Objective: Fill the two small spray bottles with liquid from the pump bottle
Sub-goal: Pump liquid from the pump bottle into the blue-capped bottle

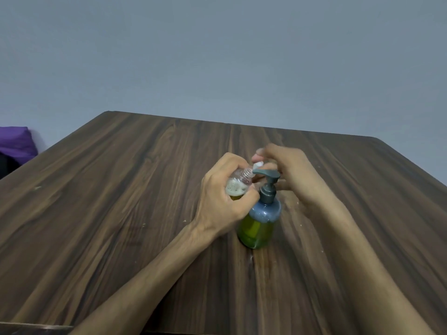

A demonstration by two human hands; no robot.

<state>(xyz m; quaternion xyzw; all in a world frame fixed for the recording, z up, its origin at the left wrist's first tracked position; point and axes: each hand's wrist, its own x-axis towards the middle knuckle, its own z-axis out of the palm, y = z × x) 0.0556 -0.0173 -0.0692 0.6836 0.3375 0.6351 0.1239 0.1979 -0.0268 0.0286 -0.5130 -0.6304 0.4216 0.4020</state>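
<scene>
the pump bottle [260, 223] stands upright near the middle of the worktop [121, 189], its clear body holding yellow-green liquid in the lower part, with a grey-blue collar and pump head on top. the pump spout points left, and its tip sits right at the open threaded neck of a small spray bottle [238, 183]. that small clear bottle is tilted, neck toward the spout, and holds foamy liquid with a yellowish layer under the froth. the left hand [225, 201] is wrapped tightly around the small bottle, fingers closed over its body, holding it off the worktop just beside the pump bottle. the right hand [287, 175] is behind the pump head, fingers curled; a small white piece [257, 164] shows at its fingertips, though whether it is pinched there is hard to tell. beyond the worktop's far left edge lies a purple cloth [15, 142] against a plain grey wall [217, 56].
</scene>
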